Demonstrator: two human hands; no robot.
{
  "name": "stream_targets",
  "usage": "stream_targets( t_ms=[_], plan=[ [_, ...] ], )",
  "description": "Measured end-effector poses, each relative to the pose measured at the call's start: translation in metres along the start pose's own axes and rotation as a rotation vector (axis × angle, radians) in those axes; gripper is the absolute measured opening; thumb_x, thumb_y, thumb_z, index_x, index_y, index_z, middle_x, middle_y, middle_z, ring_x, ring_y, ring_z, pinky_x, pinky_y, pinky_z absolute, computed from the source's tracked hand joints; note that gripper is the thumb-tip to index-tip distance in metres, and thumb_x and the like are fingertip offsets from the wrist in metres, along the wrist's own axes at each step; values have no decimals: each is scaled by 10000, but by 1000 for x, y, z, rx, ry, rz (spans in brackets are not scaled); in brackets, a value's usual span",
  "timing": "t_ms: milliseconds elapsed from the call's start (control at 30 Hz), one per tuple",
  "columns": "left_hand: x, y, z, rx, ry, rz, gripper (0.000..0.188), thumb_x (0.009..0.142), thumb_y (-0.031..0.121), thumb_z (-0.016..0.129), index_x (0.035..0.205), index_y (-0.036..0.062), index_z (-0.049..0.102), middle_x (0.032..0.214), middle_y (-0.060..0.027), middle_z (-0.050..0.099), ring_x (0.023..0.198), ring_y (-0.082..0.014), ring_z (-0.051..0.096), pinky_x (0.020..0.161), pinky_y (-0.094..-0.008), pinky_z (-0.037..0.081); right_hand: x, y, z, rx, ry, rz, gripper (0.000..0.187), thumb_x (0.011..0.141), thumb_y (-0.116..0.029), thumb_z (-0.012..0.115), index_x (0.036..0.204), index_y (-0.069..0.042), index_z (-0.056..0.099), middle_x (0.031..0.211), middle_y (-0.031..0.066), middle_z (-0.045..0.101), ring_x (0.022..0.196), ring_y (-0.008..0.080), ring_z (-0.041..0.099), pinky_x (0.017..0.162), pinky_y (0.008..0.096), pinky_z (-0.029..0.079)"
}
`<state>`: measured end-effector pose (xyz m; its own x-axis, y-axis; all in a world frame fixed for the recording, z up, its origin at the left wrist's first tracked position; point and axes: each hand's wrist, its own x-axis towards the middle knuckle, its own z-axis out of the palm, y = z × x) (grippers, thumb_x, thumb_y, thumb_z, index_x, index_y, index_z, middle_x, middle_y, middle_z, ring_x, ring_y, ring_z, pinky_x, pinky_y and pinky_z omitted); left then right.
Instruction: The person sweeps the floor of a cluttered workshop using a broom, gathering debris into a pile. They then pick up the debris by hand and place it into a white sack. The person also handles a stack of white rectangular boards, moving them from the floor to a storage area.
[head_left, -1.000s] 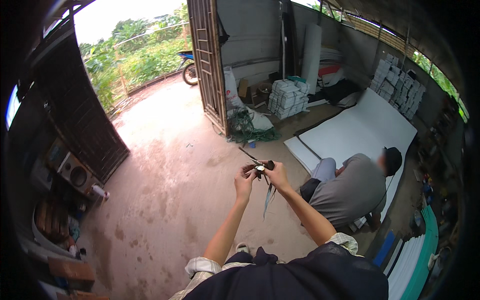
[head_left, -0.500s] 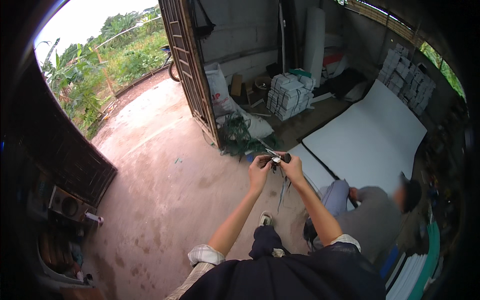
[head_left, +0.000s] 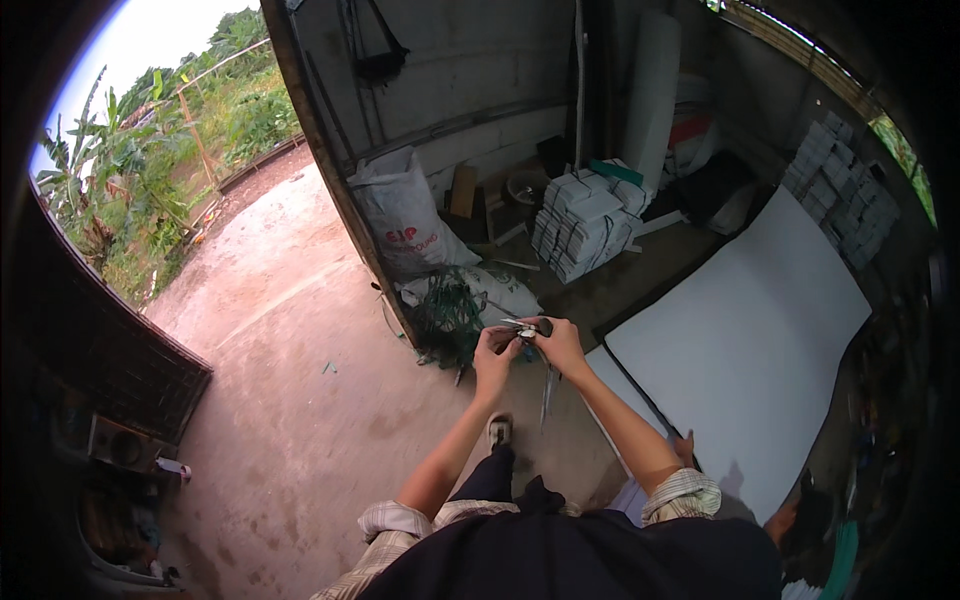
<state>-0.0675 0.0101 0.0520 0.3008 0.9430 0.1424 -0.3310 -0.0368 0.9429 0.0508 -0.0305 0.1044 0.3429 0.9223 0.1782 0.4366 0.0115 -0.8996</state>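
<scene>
My left hand (head_left: 491,365) and my right hand (head_left: 563,348) are raised close together in front of me, fingers closed in a pinch. Between them is a small bundle (head_left: 526,333) with a white rounded part and a thin pale sliver pointing left. A black handle-like piece (head_left: 544,326) shows at my right fingers. The left fingers grip dark material that I cannot make out. A thin dark strip (head_left: 547,395) dangles below my hands. Too little detail shows to name the kind of these things.
Large white sheets (head_left: 740,330) lie to the right, with another person's hand (head_left: 685,448) at their near edge. Ahead are a tangle of green twine (head_left: 447,318), white sacks (head_left: 405,215) and tied white bundles (head_left: 585,220). An open metal door (head_left: 335,190) stands left of the sacks.
My view has shifted toward the sacks and bundles, which now look nearer. My hands stay together around the small bundle. The other person has moved toward the lower right, mostly hidden behind me.
</scene>
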Motion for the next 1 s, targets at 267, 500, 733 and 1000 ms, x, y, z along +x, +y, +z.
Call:
stream_targets(
  t_ms=[267,500,733,1000],
  plan=[
    [217,-38,34,-34,91,6,197,718,37,558,900,-13,500,857,-67,552,785,-121,519,686,-233,424,243,61,-10,-173,-143,-166,207,673,-85,569,875,-61,604,664,68,597,561,89,525,509,242,403],
    [376,-50,25,128,235,109,199,716,56,557,900,-9,520,857,-53,558,778,-106,510,683,-226,407,415,56,7,-34,-314,-184,224,655,-42,570,877,-52,597,741,126,599,700,190,592,608,278,437],
    [502,-72,-11,158,517,173,206,728,43,546,917,-27,505,862,-67,559,805,-127,530,710,-240,422,577,78,72,27,-599,-416,233,639,-49,579,870,-25,585,769,148,587,742,236,585,621,280,435],
    [595,-120,-6,276,956,219,159,686,54,586,817,-14,526,753,-61,573,704,-106,535,658,-232,425,701,116,116,58,-953,-471,227,637,-64,590,861,-28,596,735,108,604,677,108,568,618,248,434]
  ],
)
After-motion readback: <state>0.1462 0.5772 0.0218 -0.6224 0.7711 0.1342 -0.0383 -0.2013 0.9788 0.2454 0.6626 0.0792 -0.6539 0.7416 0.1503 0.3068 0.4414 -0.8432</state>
